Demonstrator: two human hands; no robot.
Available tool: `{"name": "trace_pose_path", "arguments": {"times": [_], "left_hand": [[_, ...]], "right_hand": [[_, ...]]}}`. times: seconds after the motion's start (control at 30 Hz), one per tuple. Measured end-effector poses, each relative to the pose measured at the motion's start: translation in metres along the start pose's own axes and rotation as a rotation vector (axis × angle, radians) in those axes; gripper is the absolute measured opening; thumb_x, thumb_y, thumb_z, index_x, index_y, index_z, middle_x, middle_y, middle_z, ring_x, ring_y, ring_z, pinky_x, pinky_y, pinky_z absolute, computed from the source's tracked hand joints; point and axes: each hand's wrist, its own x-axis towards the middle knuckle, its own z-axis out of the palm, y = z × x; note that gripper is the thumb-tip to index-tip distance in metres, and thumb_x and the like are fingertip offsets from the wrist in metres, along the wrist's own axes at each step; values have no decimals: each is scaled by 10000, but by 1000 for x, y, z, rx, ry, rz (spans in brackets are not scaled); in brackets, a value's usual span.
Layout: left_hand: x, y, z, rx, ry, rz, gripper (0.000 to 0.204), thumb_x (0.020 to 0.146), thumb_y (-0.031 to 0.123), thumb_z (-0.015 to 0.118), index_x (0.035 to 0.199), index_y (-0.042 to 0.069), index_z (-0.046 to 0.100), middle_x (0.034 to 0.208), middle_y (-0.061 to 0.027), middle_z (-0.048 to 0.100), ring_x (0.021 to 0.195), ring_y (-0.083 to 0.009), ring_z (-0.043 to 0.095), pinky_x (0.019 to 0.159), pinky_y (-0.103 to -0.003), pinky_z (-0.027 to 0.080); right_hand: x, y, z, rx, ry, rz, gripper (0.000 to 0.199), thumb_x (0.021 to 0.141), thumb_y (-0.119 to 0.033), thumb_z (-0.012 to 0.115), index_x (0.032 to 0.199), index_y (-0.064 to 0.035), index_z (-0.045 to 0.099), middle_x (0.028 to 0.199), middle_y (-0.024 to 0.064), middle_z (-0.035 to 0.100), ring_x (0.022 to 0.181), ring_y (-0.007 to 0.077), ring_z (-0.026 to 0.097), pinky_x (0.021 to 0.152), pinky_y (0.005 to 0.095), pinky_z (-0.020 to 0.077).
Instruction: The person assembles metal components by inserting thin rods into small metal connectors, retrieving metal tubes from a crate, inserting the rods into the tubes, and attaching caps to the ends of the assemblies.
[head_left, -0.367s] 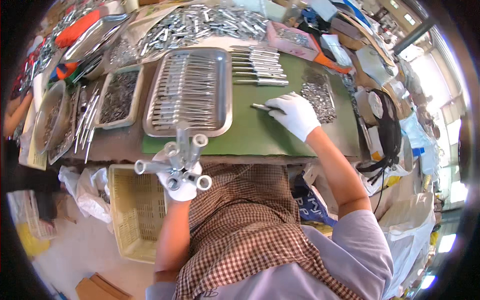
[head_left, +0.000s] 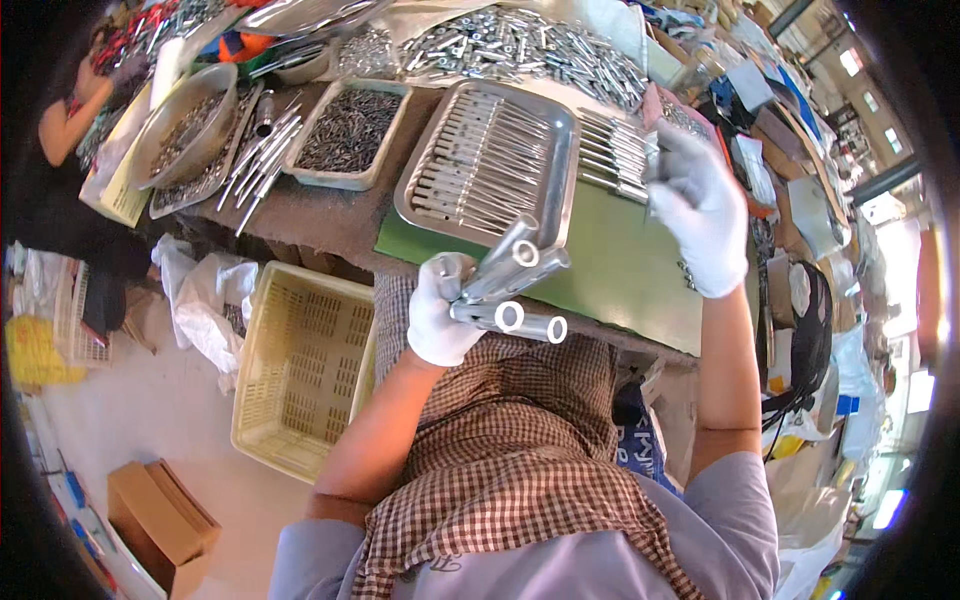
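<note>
My left hand (head_left: 440, 312), in a white glove, is closed around a bunch of several shiny metal tubes (head_left: 515, 262) in front of the bench, their open ends fanning out to the right. My right hand (head_left: 705, 215), also gloved, is over the right end of a row of thin metal rods with thicker handles (head_left: 613, 158). Its fingers look bent but are smeared by motion, so whether anything is between them cannot be made out. Left of that row, a steel tray (head_left: 572, 185) holds similar rods (head_left: 485, 160) lined up side by side. Both rest on a green mat (head_left: 620, 265).
A bin of small dark parts (head_left: 350, 130), loose rods (head_left: 262, 165) and an oval tub (head_left: 150, 165) stand left of the tray. Behind lies a heap of metal tubes (head_left: 530, 50). A yellow crate (head_left: 255, 385) is below the bench edge. Another person's arm (head_left: 72, 125) shows far left.
My right hand has moved from the open mat up to the row of rods; the rod it held no longer shows clearly. My left hand has turned the tubes rightward. The view has shifted left.
</note>
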Motion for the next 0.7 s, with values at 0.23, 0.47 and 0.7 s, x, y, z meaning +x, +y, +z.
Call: {"name": "trace_pose_path", "arguments": {"times": [0.23,0.47,0.7], "left_hand": [[4,18,10,1049,-37,336,518,710,199,829,1079,33,505,889,-88,634,762,-239,653,685,-345,535],[8,17,12,1066,-41,457,544,687,246,830,1073,56,498,810,-140,655,703,-343,663,599,-414,525],[8,23,16,1100,-37,435,467,690,264,810,1019,94,526,740,-127,642,657,-355,650,551,-435,513]], "right_hand": [[8,-86,44,364,-211,-392,717,793,-24,677,1423,24,338,1006,142,596,809,183,623,709,288,554],[1,-65,69,20,-402,-488,567,743,21,676,1279,4,493,1029,118,631,918,201,641,777,332,538],[4,-69,70,-229,-344,-594,406,647,-12,691,1047,-72,666,903,91,683,783,285,652,713,370,529]]}}
